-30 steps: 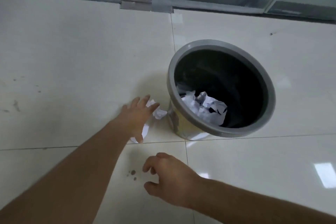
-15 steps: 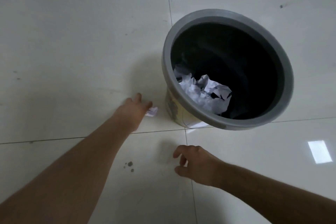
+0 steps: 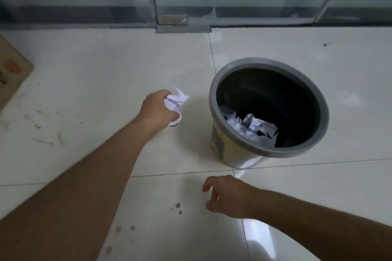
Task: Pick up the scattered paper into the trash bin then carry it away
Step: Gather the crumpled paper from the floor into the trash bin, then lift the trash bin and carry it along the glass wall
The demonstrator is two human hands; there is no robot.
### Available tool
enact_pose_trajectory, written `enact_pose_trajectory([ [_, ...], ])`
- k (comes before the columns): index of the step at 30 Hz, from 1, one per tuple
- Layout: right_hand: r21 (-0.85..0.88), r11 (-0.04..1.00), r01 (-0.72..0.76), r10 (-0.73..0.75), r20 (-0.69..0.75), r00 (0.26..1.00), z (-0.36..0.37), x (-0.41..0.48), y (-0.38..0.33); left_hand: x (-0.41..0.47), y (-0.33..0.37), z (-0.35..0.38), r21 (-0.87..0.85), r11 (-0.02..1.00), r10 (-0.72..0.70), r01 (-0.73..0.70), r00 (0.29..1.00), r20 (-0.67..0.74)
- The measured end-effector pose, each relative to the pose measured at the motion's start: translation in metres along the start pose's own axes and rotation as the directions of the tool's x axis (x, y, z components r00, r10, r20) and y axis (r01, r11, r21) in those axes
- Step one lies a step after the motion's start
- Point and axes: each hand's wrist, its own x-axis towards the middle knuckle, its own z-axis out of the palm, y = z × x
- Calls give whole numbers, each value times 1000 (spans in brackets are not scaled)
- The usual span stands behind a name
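Note:
A round trash bin (image 3: 214,95) with a grey rim, black inside and yellowish wall stands on the pale tiled floor, right of centre. Crumpled white paper (image 3: 252,128) lies at its bottom. My left hand (image 3: 157,110) is raised left of the bin and is closed around a crumpled white paper ball (image 3: 177,99), which sticks out past the fingers. My right hand (image 3: 228,196) hovers low over the floor in front of the bin, fingers loosely curled, holding nothing.
A glass partition with a metal frame (image 3: 182,23) runs along the back. A brown cardboard piece (image 3: 10,70) lies at the far left. Dark spots (image 3: 177,206) and scuff marks dot the tiles near me.
My left hand closed on the paper that lay beside the bin and lifted it off the floor. The view pulled back and up. My right hand stayed low in front of the bin.

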Motion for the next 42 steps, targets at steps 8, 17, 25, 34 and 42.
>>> enact_pose_trajectory([
  [8, -137, 982, 131, -142, -75, 987, -31, -39, -54, -26, 156, 20, -18, 959, 282, -282, 952, 121],
  [17, -167, 978, 121, -132, -54, 990, -39, -73, -48, -35, 189, 42, -32, 965, 261, -260, 941, 214],
  [25, -73, 976, 207, -213, -85, 973, -56, -83, -67, -33, 153, 17, 292, 933, 165, -209, 972, 169],
  [34, 352, 823, 445, -223, -520, 824, -185, -106, -58, -33, 105, -3, 164, 985, -71, 62, 996, 54],
  [42, 332, 895, -296, 441, -754, 488, -188, -99, 95, -37, 115, 49, 177, 984, 10, -38, 988, 156],
])
